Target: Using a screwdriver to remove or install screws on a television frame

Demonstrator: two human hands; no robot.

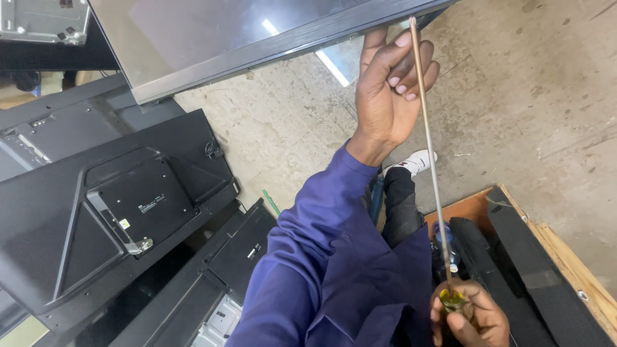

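A long screwdriver (429, 154) with a thin metal shaft and a clear yellow handle runs from bottom right up to the top middle. My right hand (472, 316) grips the handle at the bottom edge. My left hand (389, 87), on a blue-sleeved arm, is raised with its fingers curled round the shaft near the tip. The tip sits at the lower edge of a flat screen panel (257, 35) with a dark metal frame, tilted across the top of the view.
Black plastic television back covers (122, 212) lie stacked at the left. A wooden crate (565, 257) at the right holds black parts and a plastic bottle (445, 241). Concrete floor (527, 96) shows between them, with a white shoe (418, 160) and a green stick (270, 202).
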